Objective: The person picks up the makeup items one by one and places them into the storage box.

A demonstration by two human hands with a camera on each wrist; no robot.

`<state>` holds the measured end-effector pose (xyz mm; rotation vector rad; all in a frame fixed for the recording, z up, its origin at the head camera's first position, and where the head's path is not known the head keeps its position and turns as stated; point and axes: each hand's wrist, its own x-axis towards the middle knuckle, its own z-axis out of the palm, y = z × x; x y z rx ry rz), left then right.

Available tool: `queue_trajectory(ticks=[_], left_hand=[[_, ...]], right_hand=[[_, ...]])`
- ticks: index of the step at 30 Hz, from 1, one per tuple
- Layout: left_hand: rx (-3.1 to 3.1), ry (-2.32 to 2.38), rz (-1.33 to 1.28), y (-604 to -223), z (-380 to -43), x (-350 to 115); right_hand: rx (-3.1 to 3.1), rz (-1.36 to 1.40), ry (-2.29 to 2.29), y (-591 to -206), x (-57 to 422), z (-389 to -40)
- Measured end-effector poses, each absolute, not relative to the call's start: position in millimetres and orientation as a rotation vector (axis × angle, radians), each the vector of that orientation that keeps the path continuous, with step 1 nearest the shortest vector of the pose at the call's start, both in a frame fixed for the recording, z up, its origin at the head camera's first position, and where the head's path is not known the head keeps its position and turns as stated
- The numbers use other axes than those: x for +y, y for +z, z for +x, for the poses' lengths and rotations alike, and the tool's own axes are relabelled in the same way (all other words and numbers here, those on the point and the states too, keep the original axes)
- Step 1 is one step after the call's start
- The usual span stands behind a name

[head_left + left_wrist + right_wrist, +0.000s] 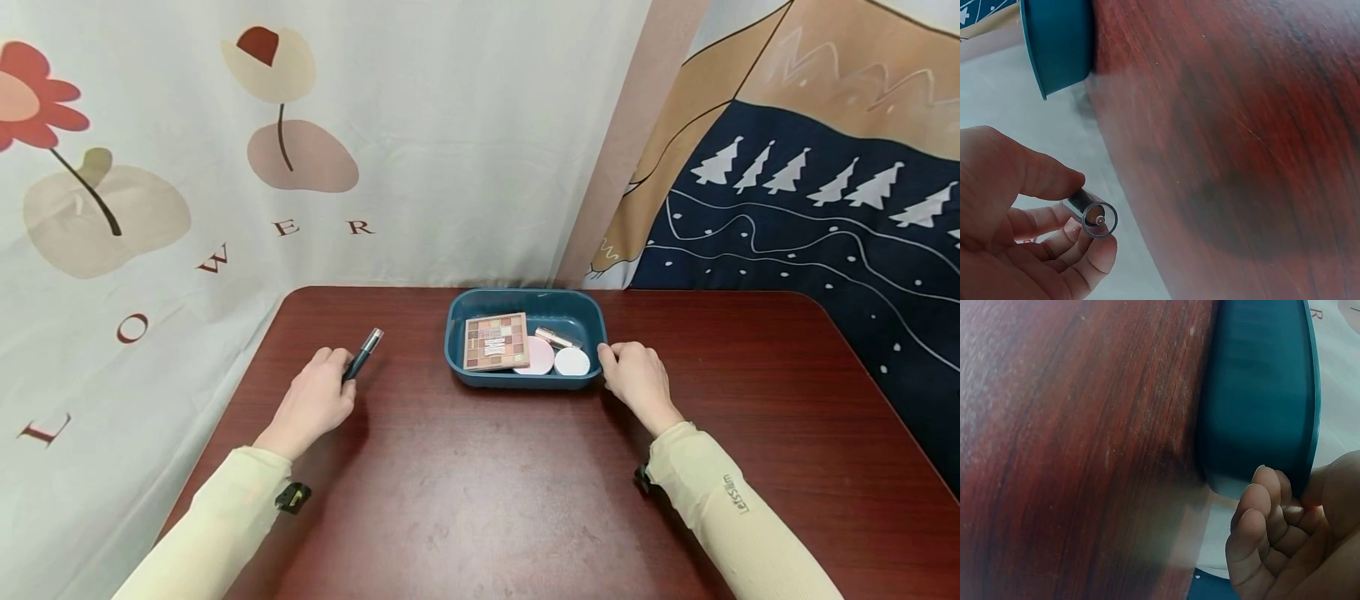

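Observation:
My left hand (313, 402) grips a slim dark cosmetic tube (364, 353) with a silvery end, above the left side of the table. In the left wrist view the cosmetic tube (1088, 207) points its round, clear end at the camera, pinched between thumb and fingers. At the table's far side sits a blue plastic basin (517, 382). Its right end is held at the rim by my right hand (637, 379). In the basin lie an eyeshadow palette (480, 329), a pink round compact (542, 357), a white round compact (572, 362) and a small tube (553, 337).
The reddish-brown wooden table (480, 492) has a rounded far edge. Behind it hangs a pale curtain (465, 150) with flower prints, and a dark blue cloth (750, 225) with white trees hangs at the right.

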<state>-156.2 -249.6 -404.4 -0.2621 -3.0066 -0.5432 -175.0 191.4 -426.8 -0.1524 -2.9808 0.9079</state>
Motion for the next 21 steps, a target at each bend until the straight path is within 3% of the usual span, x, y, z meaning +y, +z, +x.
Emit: queue_trajectory(ticks=[21], left_hand=[[-2.977,-0.536,-0.348,-394,-160,-230]], right_hand=[[-2.992,-0.147,0.89,-428,192,-175]])
